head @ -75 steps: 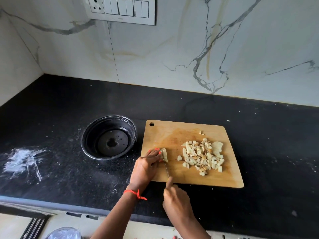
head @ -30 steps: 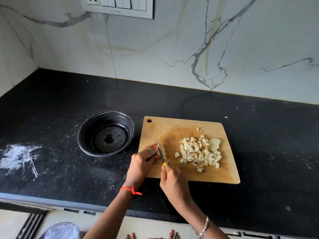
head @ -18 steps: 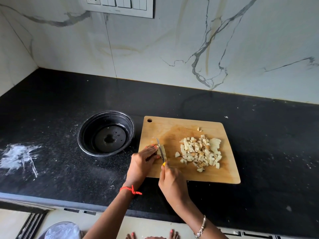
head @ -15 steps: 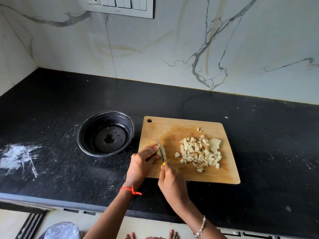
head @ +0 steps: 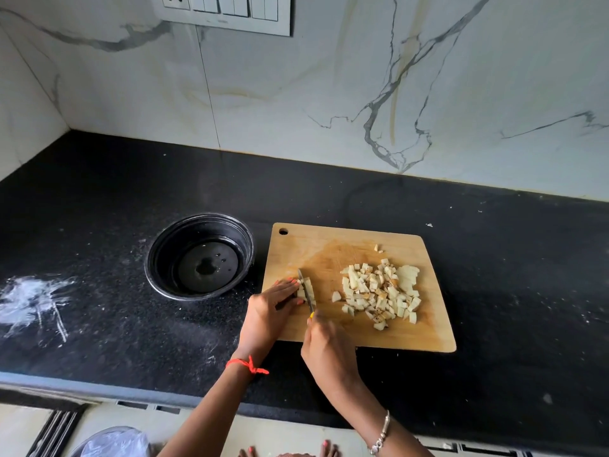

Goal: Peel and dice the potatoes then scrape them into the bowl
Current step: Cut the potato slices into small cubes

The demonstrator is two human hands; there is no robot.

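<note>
- On the left part of the cutting board [head: 362, 334], the left hand [head: 268, 311] is pinning a small potato piece [head: 301, 294] under its fingertips and thumb. The right hand [head: 324, 344] is clenching the yellow-handled knife [head: 306, 291], whose blade is standing in that piece.
- Cut finger: the left fingertips are lying just beside the blade, and the short piece is offering little room to hold. A sideways slip would be carrying the edge into a nail or fingertip.
- Piece shifting: so small a piece is judged liable to be tipping or sliding under downward pressure, giving uneven dice or throwing the blade off line.
- Board movement: the board is resting directly on the black counter [head: 494, 291], close to its front edge, with no mat showing beneath. Hard pressing could be skating it.
- Spillage at transfer: the diced potato [head: 379, 291] is lying in a loose heap on the board's right half, well apart from the black bowl [head: 197, 222], which is standing just beside the board's left edge and showing no potato inside. A long scrape across the board could be scattering cubes onto the counter, where a white powder smear [head: 29, 298] is lying.
- Stray cube [head: 378, 248]: this one is sitting apart near the far edge and is likely being missed by a single sweep.
- Progress: dicing is judged nearly complete; scraping is not yet begun.
</note>
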